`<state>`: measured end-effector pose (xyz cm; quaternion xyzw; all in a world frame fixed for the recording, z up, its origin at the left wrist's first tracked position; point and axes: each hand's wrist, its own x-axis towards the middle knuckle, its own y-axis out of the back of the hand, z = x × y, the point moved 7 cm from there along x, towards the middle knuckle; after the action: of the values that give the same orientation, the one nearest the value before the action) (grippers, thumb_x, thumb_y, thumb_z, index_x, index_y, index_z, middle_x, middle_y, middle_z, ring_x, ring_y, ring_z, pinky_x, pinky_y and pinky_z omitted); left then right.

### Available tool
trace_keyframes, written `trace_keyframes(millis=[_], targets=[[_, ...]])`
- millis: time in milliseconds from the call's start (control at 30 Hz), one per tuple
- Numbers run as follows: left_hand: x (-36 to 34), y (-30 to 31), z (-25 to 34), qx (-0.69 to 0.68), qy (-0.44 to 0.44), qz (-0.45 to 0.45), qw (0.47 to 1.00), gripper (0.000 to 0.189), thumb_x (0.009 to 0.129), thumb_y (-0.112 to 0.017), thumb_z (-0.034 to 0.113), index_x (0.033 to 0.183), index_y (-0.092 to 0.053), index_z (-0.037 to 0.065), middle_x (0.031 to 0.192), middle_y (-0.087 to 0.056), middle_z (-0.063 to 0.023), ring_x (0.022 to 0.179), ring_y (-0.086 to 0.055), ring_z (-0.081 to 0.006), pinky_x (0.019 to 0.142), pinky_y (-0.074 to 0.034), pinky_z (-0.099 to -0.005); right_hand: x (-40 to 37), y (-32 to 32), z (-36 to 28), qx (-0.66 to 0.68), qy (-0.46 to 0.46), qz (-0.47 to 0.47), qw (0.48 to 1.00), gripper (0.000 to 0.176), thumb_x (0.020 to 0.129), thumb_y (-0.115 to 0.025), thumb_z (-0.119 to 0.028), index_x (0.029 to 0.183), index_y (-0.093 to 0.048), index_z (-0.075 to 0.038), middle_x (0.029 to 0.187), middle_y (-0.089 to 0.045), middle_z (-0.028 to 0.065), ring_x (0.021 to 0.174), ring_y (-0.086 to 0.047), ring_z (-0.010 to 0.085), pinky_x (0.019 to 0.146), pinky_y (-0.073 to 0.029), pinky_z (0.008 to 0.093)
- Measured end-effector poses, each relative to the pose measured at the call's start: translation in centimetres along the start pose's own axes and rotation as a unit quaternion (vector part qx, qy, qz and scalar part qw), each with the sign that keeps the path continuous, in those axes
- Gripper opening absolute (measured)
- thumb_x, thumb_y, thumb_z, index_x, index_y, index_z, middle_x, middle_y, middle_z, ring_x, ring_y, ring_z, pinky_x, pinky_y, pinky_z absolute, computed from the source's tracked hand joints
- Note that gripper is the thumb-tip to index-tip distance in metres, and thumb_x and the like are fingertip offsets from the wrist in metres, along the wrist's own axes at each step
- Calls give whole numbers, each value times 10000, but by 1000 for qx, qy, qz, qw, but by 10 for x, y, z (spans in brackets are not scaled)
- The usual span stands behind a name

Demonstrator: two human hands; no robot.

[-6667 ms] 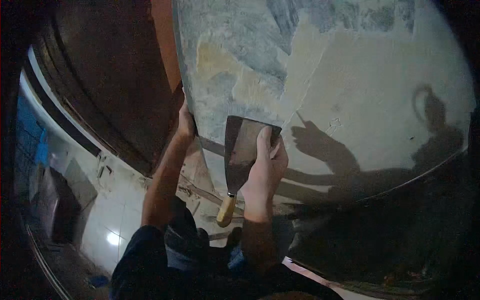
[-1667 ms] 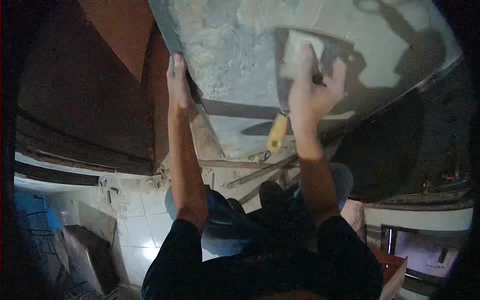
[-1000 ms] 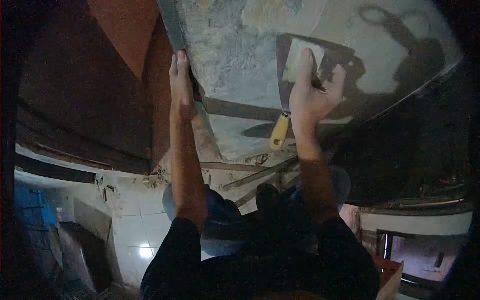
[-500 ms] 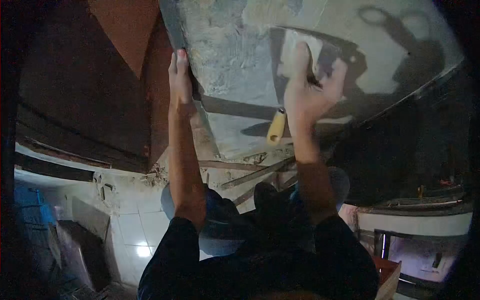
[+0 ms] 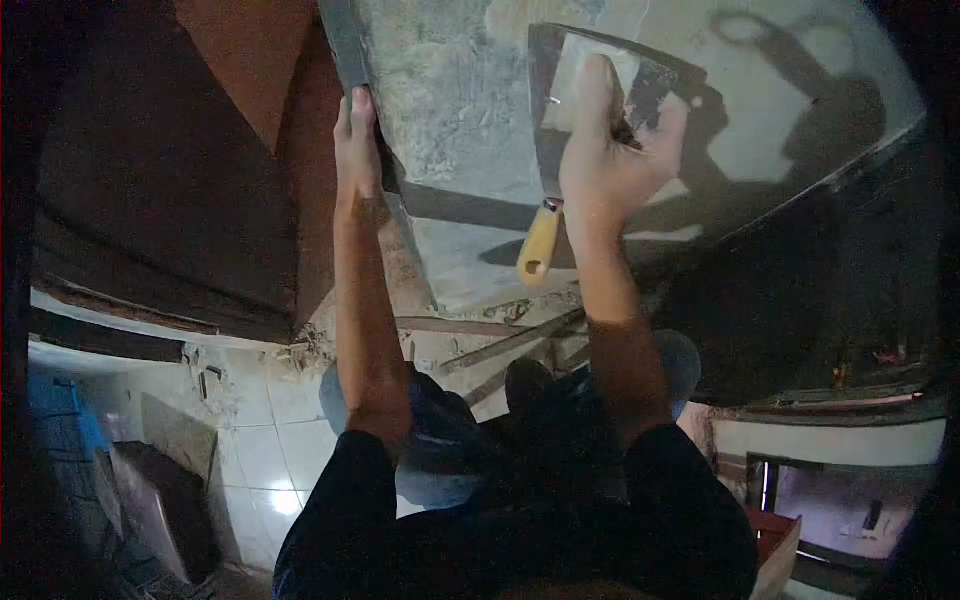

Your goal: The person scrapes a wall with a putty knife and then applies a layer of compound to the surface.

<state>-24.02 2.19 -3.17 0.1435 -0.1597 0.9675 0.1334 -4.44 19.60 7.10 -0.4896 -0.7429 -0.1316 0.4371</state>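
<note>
My right hand [image 5: 615, 170] is pressed against a pale, rough-plastered surface [image 5: 440, 110]. Under its spread fingers lies the wide triangular blade of a putty knife, whose yellow handle [image 5: 540, 242] sticks out down and to the left of my wrist. A pale patch [image 5: 580, 85] shows on the dark blade beside my extended finger. My left hand [image 5: 358, 150] sits at the surface's left edge, fingers close together along a grey edge strip [image 5: 345, 45]. Part of its grip is hidden, as is the underside of the blade.
Reddish-brown panels [image 5: 245, 60] rise at the left. White tiles [image 5: 250, 455] and a dark, boxy object [image 5: 160, 510] appear at lower left. Long wooden pieces [image 5: 500, 365] lie below the plastered surface. Shadows fall across its right side.
My right hand and the putty knife have shifted slightly up and left across the surface. My left hand stays at the edge, a little higher in view.
</note>
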Motion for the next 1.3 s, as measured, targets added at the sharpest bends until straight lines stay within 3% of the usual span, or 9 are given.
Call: trace_keyframes(millis=[200, 267, 300, 600, 867, 933, 1067, 1133, 1300], targets=[[-8, -4, 15, 0, 4, 56, 998, 659, 864, -417, 518, 1235, -386, -25, 1172, -465, -179, 1095, -439, -271, 952, -307, -355, -16, 12, 23, 34, -72, 46, 996, 249, 802, -660, -148, 912, -509, 17, 856, -602, 74, 764, -553, 88, 679, -447, 231], [-14, -9, 21, 21, -1, 18, 1000, 680, 859, -420, 530, 1253, -375, -22, 1191, -456, -184, 1108, -434, -274, 958, -303, -361, -7, 7, 15, -44, -23, 23, 999, 227, 812, -647, -144, 911, -515, 11, 849, -605, 70, 764, -546, 77, 673, -449, 229], [-10, -8, 16, 6, 8, 9, 1000, 677, 859, -421, 524, 1253, -374, -24, 1194, -455, -185, 1111, -433, -275, 959, -301, -361, -4, -3, 2, 63, -72, 24, 995, 214, 818, -639, -139, 906, -516, 13, 830, -603, 67, 764, -542, 73, 658, -451, 223], [-6, -2, 1, 13, 24, 10, 1000, 691, 850, -416, 543, 1261, -373, -10, 1196, -453, -188, 1106, -433, -279, 954, -304, -373, -17, 11, 24, -2, -124, 18, 992, 313, 812, -651, -209, 914, -480, 33, 855, -583, 78, 766, -536, 101, 656, -445, 251], [-8, -6, 13, -8, -7, -4, 1000, 756, 835, -417, 590, 1259, -362, -34, 1208, -449, -185, 1085, -441, -268, 938, -320, -355, -26, 10, 34, 62, -193, 71, 977, 281, 821, -643, -217, 959, -544, 7, 904, -600, 67, 867, -539, 114, 737, -423, 255], [-3, -6, 10, -16, -21, -49, 998, 721, 854, -403, 562, 1258, -364, -34, 1204, -456, -182, 1076, -450, -264, 936, -322, -340, -23, 4, 33, 109, -214, 69, 968, 284, 819, -645, -226, 959, -547, 1, 897, -599, 59, 846, -540, 114, 738, -423, 263], [-5, -4, 10, 0, -2, -12, 1000, 680, 872, -396, 528, 1255, -368, -33, 1188, -470, -176, 1065, -460, -263, 928, -328, -331, -37, 21, 42, 41, -211, 79, 973, 237, 820, -644, -212, 903, -543, -14, 869, -593, 36, 806, -530, 92, 713, -419, 251], [-14, -13, 22, 28, 1, -46, 999, 718, 889, -295, 558, 1344, -245, 5, 1343, -325, -171, 1217, -331, -301, 1008, -249, -402, -30, 17, 33, 68, -172, 92, 978, 221, 819, -644, -195, 896, -542, -15, 853, -592, 33, 791, -531, 88, 704, -425, 245], [-7, -6, 8, -1, 48, -29, 998, 725, 886, -306, 558, 1344, -247, -1, 1350, -318, -176, 1210, -343, -310, 1006, -257, -397, -37, 24, 45, 63, -171, 88, 979, 209, 832, -626, -182, 913, -540, -10, 872, -600, 45, 781, -539, 87, 696, -432, 240]])
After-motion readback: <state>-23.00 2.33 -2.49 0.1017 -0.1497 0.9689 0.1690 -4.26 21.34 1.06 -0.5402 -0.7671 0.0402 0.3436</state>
